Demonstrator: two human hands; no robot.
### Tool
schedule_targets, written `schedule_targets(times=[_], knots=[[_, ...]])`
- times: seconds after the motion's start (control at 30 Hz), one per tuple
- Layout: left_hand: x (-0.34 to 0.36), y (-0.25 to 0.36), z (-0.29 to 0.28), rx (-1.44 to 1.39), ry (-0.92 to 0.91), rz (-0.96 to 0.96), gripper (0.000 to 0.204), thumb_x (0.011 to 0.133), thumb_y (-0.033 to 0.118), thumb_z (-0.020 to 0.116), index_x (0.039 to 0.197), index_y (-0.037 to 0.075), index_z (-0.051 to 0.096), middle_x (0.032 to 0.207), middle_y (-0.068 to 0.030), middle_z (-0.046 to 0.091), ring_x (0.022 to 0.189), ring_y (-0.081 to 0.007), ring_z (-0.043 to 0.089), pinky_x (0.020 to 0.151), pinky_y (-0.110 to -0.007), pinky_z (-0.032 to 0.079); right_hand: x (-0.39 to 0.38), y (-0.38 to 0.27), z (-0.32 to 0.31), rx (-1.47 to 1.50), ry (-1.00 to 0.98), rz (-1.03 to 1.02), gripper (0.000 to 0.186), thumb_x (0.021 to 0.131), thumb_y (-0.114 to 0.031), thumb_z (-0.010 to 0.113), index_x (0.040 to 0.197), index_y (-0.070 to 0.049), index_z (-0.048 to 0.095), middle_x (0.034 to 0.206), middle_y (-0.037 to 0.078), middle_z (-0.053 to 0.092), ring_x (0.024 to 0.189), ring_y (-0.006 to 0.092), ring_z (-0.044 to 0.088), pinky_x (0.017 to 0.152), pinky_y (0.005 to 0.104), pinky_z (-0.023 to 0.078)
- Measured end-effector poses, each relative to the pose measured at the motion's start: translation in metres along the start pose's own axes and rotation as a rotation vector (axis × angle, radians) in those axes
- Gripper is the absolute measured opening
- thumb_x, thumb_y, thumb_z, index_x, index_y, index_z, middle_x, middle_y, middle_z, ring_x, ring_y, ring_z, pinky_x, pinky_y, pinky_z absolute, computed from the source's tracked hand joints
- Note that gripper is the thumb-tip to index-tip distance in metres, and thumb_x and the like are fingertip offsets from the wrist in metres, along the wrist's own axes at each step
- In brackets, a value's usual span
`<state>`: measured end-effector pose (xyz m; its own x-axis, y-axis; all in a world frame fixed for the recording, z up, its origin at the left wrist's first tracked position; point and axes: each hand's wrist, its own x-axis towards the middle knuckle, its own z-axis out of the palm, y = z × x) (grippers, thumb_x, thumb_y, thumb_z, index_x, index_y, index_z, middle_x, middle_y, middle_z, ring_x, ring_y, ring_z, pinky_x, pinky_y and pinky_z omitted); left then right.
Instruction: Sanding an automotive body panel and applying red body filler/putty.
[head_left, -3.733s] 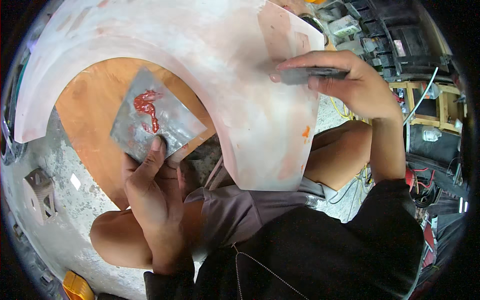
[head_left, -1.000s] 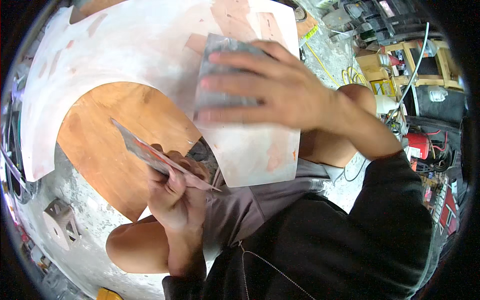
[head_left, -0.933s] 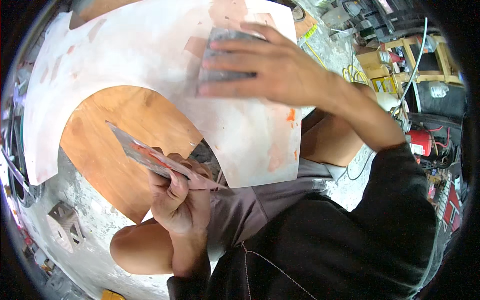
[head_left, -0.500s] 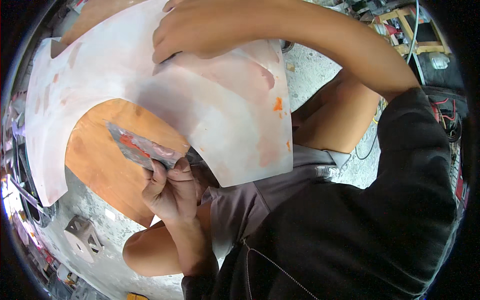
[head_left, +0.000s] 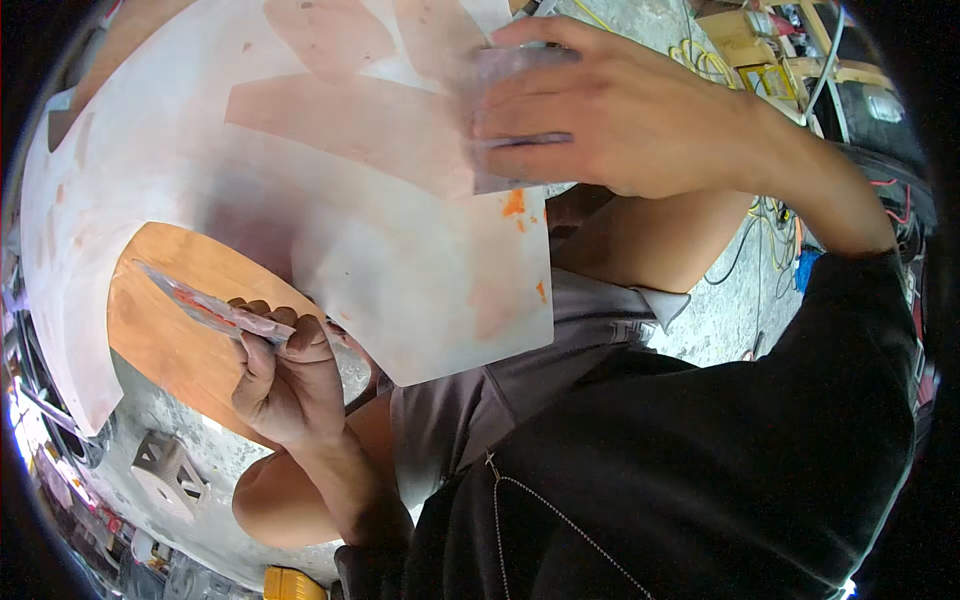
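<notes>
A large white curved panel [head_left: 430, 290], like a car fender, lies before me with pinkish filler patches and orange smears. My right hand [head_left: 630, 115] is closed on a flat purplish-grey spreader [head_left: 492, 180] at the panel's right edge, its blade against a wide pink streak. The fingers lie spread over the spreader. Lower left, my left hand [head_left: 290, 385] pinches a thin metal plate [head_left: 190, 300] smeared with pink and red-orange putty. That plate is tilted nearly edge-on, above an orange-brown wooden board [head_left: 170, 345] showing through the panel's arch.
A grey plastic stool [head_left: 170, 475] stands on the concrete floor at left. Near the lower edge is a yellow object [head_left: 293, 584]. Cables [head_left: 705, 62] and a wooden frame [head_left: 845, 70] lie at upper right. My bent legs sit close under the panel's near edge.
My right hand has swept rightward to the panel's edge, and a broad pink streak now shows there. My left hand has shifted left, tipping the putty plate more edge-on. The view has shifted slightly.
</notes>
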<state>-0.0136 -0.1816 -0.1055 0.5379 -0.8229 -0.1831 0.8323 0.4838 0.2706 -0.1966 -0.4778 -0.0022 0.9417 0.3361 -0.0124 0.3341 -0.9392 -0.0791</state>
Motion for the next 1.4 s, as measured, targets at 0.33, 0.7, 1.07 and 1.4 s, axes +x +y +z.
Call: schedule_targets(times=[0.33, 0.7, 1.07, 1.4], knots=[[0.004, -0.004, 0.011, -0.017, -0.036, -0.031, 0.032, 0.094, -0.001, 0.054, 0.125, 0.000, 0.050, 0.115, -0.0098, 0.063, 0.098, -0.0172, 0.059, 0.079, -0.031, 0.041, -0.027, -0.014, -0.008, -0.034, -0.017, 0.039, 0.018, 0.082, -0.015, 0.054, 0.095, -0.012, 0.067, 0.100, 0.002, 0.065, 0.103, 0.0167, 0.062, 0.110, 0.0445, 0.033], [-0.013, 0.000, 0.025, -0.088, -0.066, 0.059, 0.046, 0.091, -0.005, 0.051, 0.136, -0.004, 0.043, 0.129, -0.0208, 0.055, 0.114, -0.0321, 0.059, 0.094, -0.046, 0.052, 0.007, -0.053, -0.044, 0.621, 0.313, 0.219, 0.037, 0.085, -0.001, 0.058, 0.122, -0.002, 0.062, 0.123, 0.022, 0.062, 0.115, 0.0324, 0.062, 0.110, 0.0533, 0.035], [-0.040, 0.012, 0.041, 0.003, 0.168, 0.190, 0.051, 0.083, -0.008, 0.060, 0.131, -0.008, 0.042, 0.114, -0.0250, 0.061, 0.101, -0.0357, 0.065, 0.081, -0.044, 0.060, 0.112, -0.116, 0.007, 1.108, 0.729, -0.013, 0.030, 0.086, 0.011, 0.061, 0.115, 0.003, 0.061, 0.127, 0.030, 0.054, 0.116, 0.0435, 0.058, 0.096, 0.0478, 0.050], [-0.049, 0.038, 0.032, 0.196, -0.367, 0.270, 0.068, 0.081, -0.009, 0.056, 0.141, -0.002, 0.026, 0.117, -0.0211, 0.050, 0.111, -0.0344, 0.058, 0.086, -0.048, 0.058, 0.130, -0.089, 0.022, 0.572, 0.350, -0.052, 0.054, 0.078, 0.002, 0.060, 0.131, -0.012, 0.059, 0.132, 0.014, 0.054, 0.121, 0.0321, 0.053, 0.101, 0.0430, 0.045]])
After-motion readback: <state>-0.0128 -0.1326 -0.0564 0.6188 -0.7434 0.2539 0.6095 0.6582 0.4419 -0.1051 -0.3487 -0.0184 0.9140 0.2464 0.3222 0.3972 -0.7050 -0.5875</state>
